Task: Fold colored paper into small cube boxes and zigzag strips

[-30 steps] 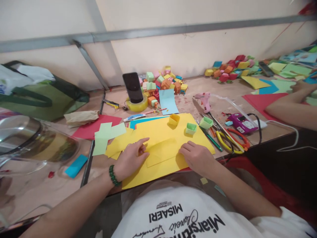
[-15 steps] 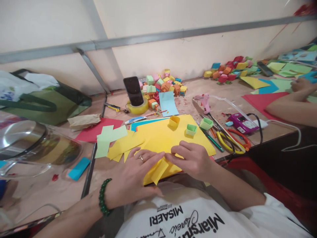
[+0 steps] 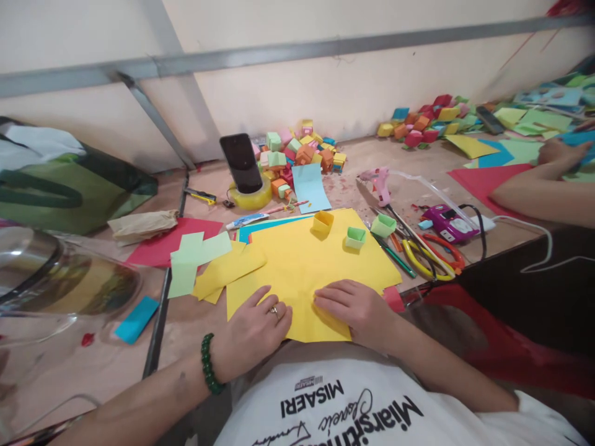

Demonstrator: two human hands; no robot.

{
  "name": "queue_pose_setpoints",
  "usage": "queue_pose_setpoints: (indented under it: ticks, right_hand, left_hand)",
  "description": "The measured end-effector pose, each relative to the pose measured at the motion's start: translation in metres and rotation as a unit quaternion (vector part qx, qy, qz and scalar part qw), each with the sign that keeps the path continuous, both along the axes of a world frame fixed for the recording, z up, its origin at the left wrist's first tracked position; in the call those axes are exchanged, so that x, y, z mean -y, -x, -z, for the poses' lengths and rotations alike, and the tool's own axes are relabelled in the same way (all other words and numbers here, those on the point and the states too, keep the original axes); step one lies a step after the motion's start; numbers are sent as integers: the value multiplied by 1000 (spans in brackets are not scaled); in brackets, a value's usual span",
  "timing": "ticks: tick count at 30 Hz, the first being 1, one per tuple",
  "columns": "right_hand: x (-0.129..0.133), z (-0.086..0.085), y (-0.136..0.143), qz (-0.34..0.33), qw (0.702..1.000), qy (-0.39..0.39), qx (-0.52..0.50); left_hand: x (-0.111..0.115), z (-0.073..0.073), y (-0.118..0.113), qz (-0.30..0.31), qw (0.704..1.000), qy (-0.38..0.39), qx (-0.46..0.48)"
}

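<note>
My left hand (image 3: 258,325), with a ring and a green bead bracelet, rests on the near left part of a large yellow sheet (image 3: 279,260). Its fingers are bent and slightly apart, and I see nothing in them. My right hand (image 3: 360,310) lies at the sheet's near right, fingers together and curved over a small yellow paper strip (image 3: 320,305), mostly hidden beneath them. Farther up the sheet stand a yellow folded paper box (image 3: 322,222) and a light green one (image 3: 356,238). Another light green box (image 3: 383,225) sits by the right edge.
Behind are a phone (image 3: 240,162) leaning on a tape roll (image 3: 251,193) and a pile of paper cubes (image 3: 304,153). Scissors (image 3: 425,260), a pink glue gun (image 3: 381,184) and a purple device (image 3: 449,224) lie right. A glass jug (image 3: 93,279) stands left. Another person's arm (image 3: 534,195) reaches in at right.
My hands were close together over the yellow strip and have moved apart. The left hand has drawn back leftward; the strip is now mostly covered by the right hand. The view has shifted slightly.
</note>
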State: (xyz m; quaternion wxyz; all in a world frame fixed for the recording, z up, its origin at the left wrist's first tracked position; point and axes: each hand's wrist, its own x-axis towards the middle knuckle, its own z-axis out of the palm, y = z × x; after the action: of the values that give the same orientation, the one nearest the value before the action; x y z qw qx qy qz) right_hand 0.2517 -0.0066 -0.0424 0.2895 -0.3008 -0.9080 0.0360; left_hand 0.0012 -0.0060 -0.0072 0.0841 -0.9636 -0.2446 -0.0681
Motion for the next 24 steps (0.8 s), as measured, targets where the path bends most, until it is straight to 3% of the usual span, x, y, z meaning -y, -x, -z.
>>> queue_pose_setpoints:
  ticks: [3,5,10,12,15,24]
  right_hand:
    - [3,4,-4,-13,998,63,-17]
    - [4,1,-6,-1,994,106,-37]
    - [-1,-7,-2,91,978,177,-63]
    - [-7,-8,3,161,968,186,-50]
    - [-20,-9,8,238,951,197,-17]
    - [-37,-21,10,290,905,299,91]
  left_hand:
    - [-5,-3,1,-18,993,114,33]
    - [-10,-2,6,-67,975,191,86]
    - [-28,8,12,-255,886,347,174]
    - [-36,10,8,-296,863,359,198]
    - [-46,10,-2,-320,853,348,222]
    - [-54,9,-13,-318,864,334,204]
